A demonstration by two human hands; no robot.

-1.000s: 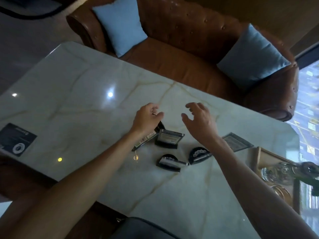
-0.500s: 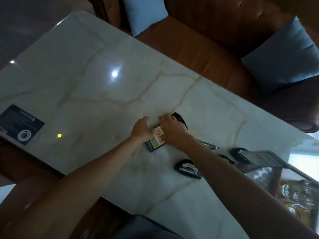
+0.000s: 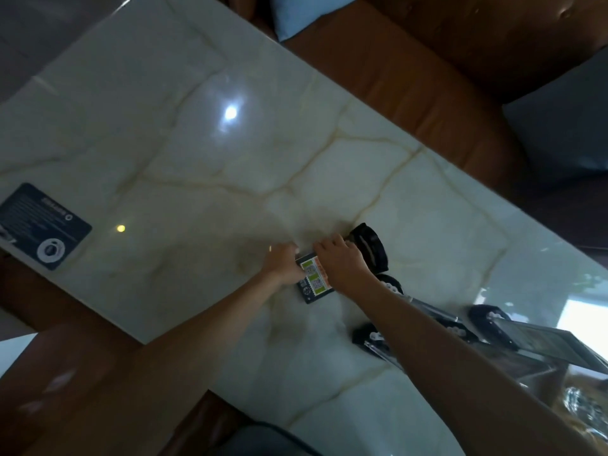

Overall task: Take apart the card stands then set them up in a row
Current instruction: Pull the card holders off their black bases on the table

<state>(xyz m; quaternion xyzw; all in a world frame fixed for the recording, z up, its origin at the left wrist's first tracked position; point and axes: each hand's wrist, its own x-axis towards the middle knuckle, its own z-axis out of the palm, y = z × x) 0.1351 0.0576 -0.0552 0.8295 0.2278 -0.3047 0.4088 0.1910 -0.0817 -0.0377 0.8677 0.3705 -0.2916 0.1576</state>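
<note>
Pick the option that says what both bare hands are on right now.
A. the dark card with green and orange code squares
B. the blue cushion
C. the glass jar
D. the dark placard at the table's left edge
A: the left hand and right hand both press on the dark card with green and orange code squares, lying on the pale marble table.

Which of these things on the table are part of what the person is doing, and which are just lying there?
In use:
card
black base
left hand
right hand
other stands

Lying about:
dark leaflet
cushion
sofa

I count hands: 2 (image 3: 282, 264) (image 3: 340, 262) | black bases: 4 (image 3: 370, 246) (image 3: 392, 284) (image 3: 368, 337) (image 3: 485, 315) | cards: 3 (image 3: 314, 281) (image 3: 556, 343) (image 3: 42, 223) | cushions: 2 (image 3: 306, 11) (image 3: 562, 126)
</note>
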